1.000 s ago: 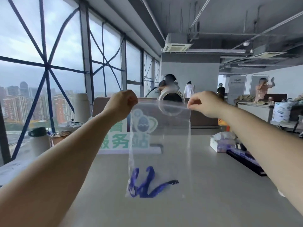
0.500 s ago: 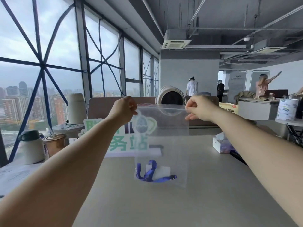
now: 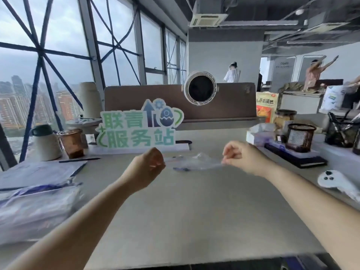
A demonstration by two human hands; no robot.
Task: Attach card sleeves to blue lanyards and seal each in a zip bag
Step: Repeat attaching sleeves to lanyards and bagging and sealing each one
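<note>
One clear zip bag [image 3: 196, 163], crumpled, motion-blurred

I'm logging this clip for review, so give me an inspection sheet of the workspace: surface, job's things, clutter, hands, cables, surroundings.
Surface: grey desk, matte.
Job's things: clear zip bag low over the desk between the hands, blue lanyard inside; card sleeve too blurred to tell.
Clutter: pile of plastic packets, green sign, coffee cup, mesh pen holder, white controller.
Hands: right hand pinches the bag's edge; left hand curled at the other end, grip blurred.
Cables: nothing seen.
Surroundings: windows on the left; people far behind.
</note>
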